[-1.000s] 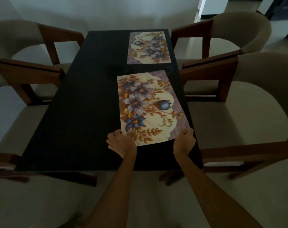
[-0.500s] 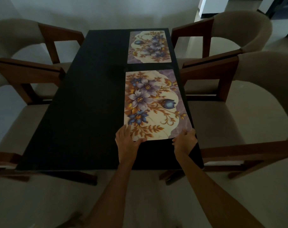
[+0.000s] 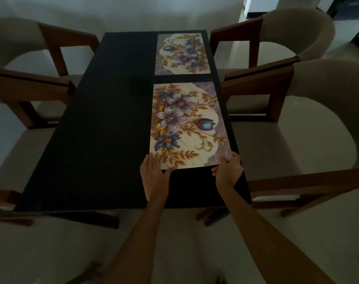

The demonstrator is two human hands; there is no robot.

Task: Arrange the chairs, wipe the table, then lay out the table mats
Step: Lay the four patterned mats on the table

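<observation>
Table mat (image 3: 186,124) under 2 hands

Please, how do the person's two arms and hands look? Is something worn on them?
Both forearms are bare: no sleeves show. I see no watch, ring, bracelet or glove on the left hand or the right hand, though the picture is dim.

matt black table top (image 3: 96,124); smooth floral-printed table mat (image 3: 186,126) with a faint sheen (second mat (image 3: 182,54) alike); chairs (image 3: 310,111) of brown wood with beige cloth upholstery.
</observation>
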